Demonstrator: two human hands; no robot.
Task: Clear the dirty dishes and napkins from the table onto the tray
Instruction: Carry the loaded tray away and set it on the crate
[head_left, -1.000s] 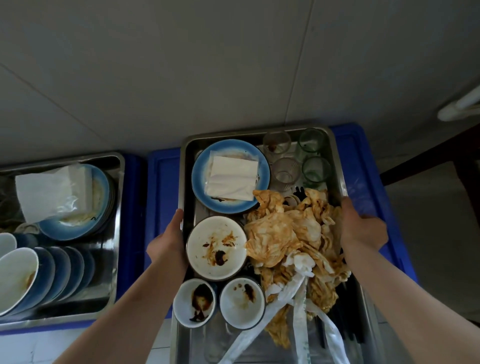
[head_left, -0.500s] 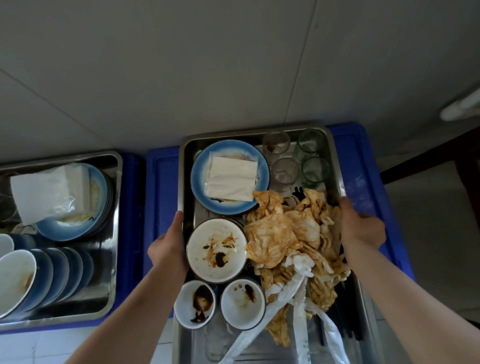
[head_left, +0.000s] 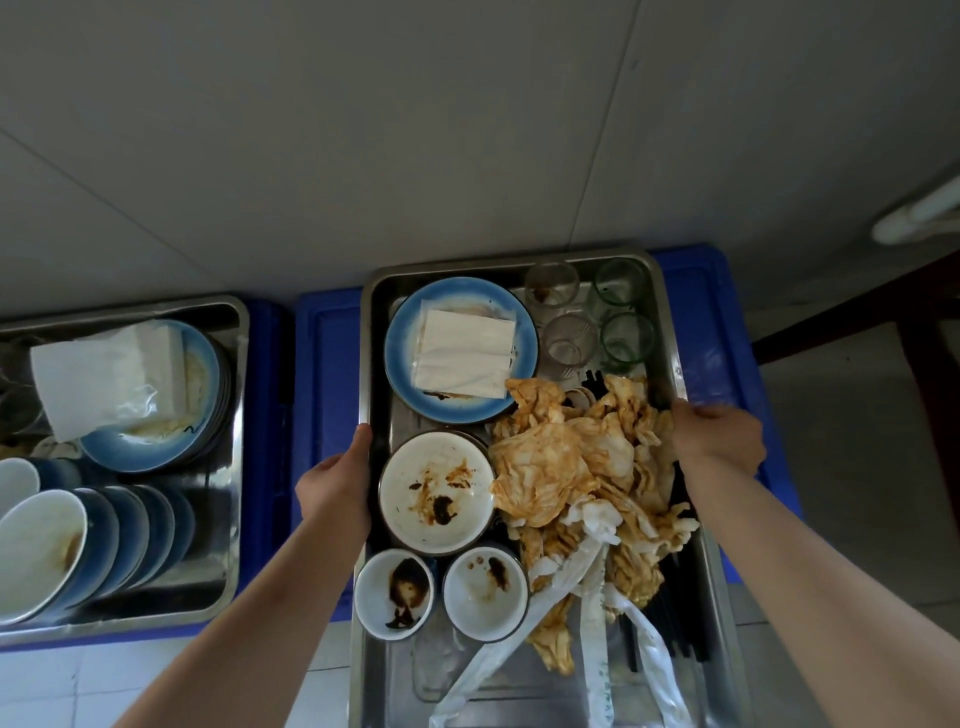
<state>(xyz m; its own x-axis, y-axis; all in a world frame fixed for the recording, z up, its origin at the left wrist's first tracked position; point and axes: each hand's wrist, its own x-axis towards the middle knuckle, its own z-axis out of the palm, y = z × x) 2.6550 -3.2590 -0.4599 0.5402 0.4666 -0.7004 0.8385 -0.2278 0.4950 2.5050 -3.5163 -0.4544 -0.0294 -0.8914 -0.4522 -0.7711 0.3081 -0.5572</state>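
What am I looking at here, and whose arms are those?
There is no machine here: a person wears a camera on the head, looking down at their own arms. The left hand and right hand each have a grip on a side rim of a steel tray. It carries a blue plate with a folded napkin, a dirty white bowl, two small stained bowls, four glasses and a heap of stained napkins. A second tray of stacked bowls sits to the left.
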